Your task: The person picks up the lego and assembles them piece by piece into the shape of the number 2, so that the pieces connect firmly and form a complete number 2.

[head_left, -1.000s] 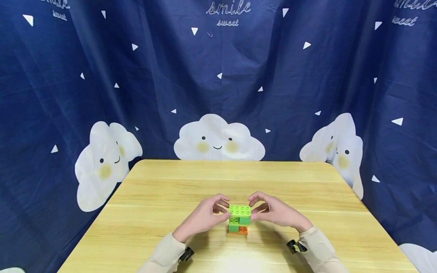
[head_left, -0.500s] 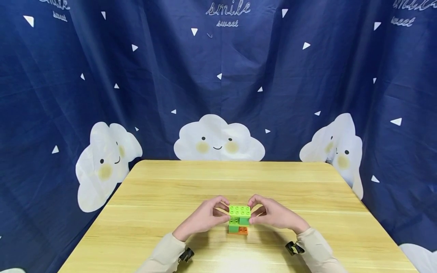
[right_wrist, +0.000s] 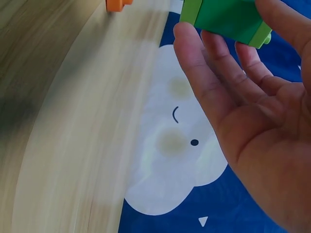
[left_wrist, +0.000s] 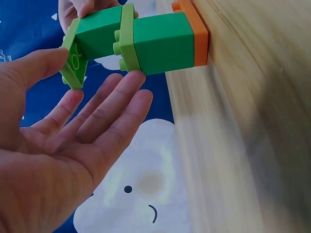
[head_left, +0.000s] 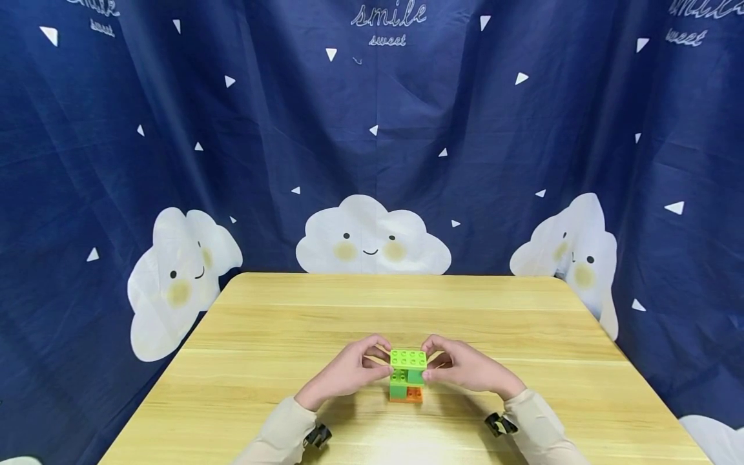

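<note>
A small tower of toy building blocks stands on the table between the two hands. From the bottom it has an orange plate (head_left: 414, 394), a dark green block (left_wrist: 164, 42), a light green plate (left_wrist: 127, 36), another dark green block (left_wrist: 100, 31) and a light green top plate (head_left: 408, 358). My left hand (head_left: 351, 368) pinches the top plate at its left side, thumb in front and fingertips behind. From the other side my right hand (head_left: 467, 368) grips the upper dark green block (right_wrist: 228, 20) and its adjoining plates between thumb and fingers; the thumb tip is cut off in the right wrist view.
The wooden table (head_left: 261, 323) extends around the tower on all sides. Behind it hangs a dark blue curtain (head_left: 279, 129) with white clouds. Black wrist-worn devices (head_left: 317, 436) sit at both sleeve cuffs.
My right hand has moved slightly left, and its thumb has closed onto the tower. The tower's lower part has shifted slightly toward me. My left hand has barely moved.
</note>
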### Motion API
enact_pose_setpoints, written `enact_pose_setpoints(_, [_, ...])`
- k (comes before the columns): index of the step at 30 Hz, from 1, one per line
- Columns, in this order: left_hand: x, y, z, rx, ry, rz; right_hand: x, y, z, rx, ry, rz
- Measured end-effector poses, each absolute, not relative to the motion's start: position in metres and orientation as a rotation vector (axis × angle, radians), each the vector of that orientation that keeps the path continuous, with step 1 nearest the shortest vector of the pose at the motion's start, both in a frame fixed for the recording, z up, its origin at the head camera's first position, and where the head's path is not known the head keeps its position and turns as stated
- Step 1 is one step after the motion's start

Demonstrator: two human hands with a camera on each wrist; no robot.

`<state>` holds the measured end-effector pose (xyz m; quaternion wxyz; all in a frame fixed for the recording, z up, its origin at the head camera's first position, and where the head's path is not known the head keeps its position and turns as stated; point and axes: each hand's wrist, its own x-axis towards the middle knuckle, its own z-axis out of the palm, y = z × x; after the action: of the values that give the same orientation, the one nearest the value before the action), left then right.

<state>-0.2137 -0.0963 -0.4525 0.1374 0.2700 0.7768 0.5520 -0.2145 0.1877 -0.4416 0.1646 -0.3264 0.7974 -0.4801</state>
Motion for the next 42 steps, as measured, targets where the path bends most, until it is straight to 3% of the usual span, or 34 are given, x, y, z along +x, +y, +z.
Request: enact_pose_setpoints(42, [-0.212,-0.092,-0.462,0.601,2.298,1.575,-0.219,0.182,-0.458,-0.577,2.353,-1.547])
